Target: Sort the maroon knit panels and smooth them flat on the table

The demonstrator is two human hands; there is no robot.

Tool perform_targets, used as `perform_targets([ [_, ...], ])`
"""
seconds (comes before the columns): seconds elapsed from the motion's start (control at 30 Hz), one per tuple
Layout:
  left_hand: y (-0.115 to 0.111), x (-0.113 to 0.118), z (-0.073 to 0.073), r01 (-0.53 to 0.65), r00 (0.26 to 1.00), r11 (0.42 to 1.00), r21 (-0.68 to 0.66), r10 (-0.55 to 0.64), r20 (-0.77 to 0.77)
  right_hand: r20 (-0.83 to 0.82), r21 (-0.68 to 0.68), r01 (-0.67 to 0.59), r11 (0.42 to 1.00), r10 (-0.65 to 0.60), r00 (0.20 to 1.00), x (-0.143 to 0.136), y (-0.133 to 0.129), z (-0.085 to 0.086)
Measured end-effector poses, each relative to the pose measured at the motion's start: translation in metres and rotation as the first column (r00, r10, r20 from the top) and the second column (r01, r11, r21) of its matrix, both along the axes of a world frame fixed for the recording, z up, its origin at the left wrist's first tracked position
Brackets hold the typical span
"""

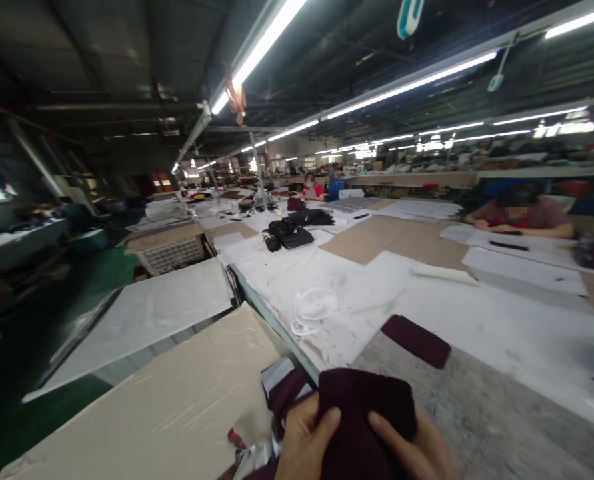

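Both my hands hold up a dark maroon fabric piece (364, 407) near the bottom of the head view. My left hand (304, 433) pinches its left side, with the thumb lying on the front. On the right side my right hand (411, 447) grips it the same way, thumb on the front and fingers behind. The cloth's lower part runs out of the frame. A similar flat maroon piece (417, 341) lies on the table beyond my right hand. Left of my left hand sits a small heap of maroon and grey-blue cloth (285, 385).
A small white fan (315, 305) stands on the paper-covered table (347, 277). Farther off lie black garments (289, 233). A cream-covered table (177, 393) is at my left, with a plastic basket (171, 255) beyond. A co-worker (521, 210) sits across at the right.
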State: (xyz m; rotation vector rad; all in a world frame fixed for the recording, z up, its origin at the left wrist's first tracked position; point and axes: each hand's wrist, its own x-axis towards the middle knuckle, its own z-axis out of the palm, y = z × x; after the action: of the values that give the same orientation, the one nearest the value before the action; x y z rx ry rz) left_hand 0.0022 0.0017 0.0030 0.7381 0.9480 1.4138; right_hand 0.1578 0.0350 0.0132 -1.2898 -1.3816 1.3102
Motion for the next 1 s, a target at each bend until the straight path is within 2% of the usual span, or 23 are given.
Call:
perform_targets([
  [0.1,0.002,0.003,0.010,0.046,0.981,0.996,-0.071,-0.032,0.194,-0.072,-0.014,0.002,1.000,-0.003,0.997,0.003,0.008,0.012],
  [0.2,0.004,0.004,0.015,0.112,0.947,0.984,-0.140,-0.063,0.315,-0.102,0.010,-0.006,1.000,0.007,0.995,0.001,0.012,0.015],
  [0.3,0.010,0.005,0.016,0.140,0.935,0.966,-0.216,-0.057,0.351,-0.065,0.098,0.079,0.992,-0.073,0.995,-0.001,0.013,0.009],
  [0.37,0.015,0.005,0.016,0.125,0.940,0.957,-0.260,-0.030,0.341,-0.096,0.121,0.098,0.988,-0.087,0.992,0.000,0.012,0.006],
  [0.43,0.018,0.005,0.018,0.094,0.944,0.957,-0.273,0.002,0.331,-0.198,0.078,0.026,0.997,-0.010,0.980,0.002,0.010,0.005],
  [0.53,0.015,0.001,0.024,0.074,0.933,0.955,-0.286,0.035,0.359,-0.300,0.020,-0.159,0.987,0.158,0.941,0.009,0.008,0.005],
  [0.63,0.006,-0.002,0.033,0.136,0.904,0.948,-0.288,0.000,0.427,-0.215,0.037,-0.233,0.972,0.236,0.948,0.015,0.010,0.004],
  [0.73,-0.002,-0.004,0.042,0.173,0.891,0.945,-0.278,-0.030,0.453,0.024,0.235,-0.187,0.954,0.187,0.982,0.019,0.015,0.004],
  [0.77,-0.003,-0.004,0.044,0.168,0.893,0.946,-0.277,-0.027,0.449,0.123,0.354,-0.169,0.920,0.133,0.983,0.020,0.016,0.005],
  [0.8,-0.004,-0.004,0.046,0.159,0.897,0.949,-0.273,-0.023,0.441,0.216,0.483,-0.157,0.861,0.057,0.975,0.020,0.017,0.007],
  [0.87,-0.004,-0.004,0.046,0.141,0.909,0.955,-0.261,-0.020,0.415,0.343,0.705,-0.174,0.687,-0.115,0.932,0.018,0.018,0.013],
  [0.93,-0.003,-0.003,0.044,0.130,0.923,0.957,-0.260,-0.021,0.385,0.406,0.807,-0.238,0.540,-0.215,0.888,0.015,0.018,0.021],
  [1.0,-0.003,-0.001,0.041,0.129,0.932,0.956,-0.264,-0.027,0.360,0.463,0.813,-0.312,0.491,-0.221,0.858,0.011,0.018,0.027],
])
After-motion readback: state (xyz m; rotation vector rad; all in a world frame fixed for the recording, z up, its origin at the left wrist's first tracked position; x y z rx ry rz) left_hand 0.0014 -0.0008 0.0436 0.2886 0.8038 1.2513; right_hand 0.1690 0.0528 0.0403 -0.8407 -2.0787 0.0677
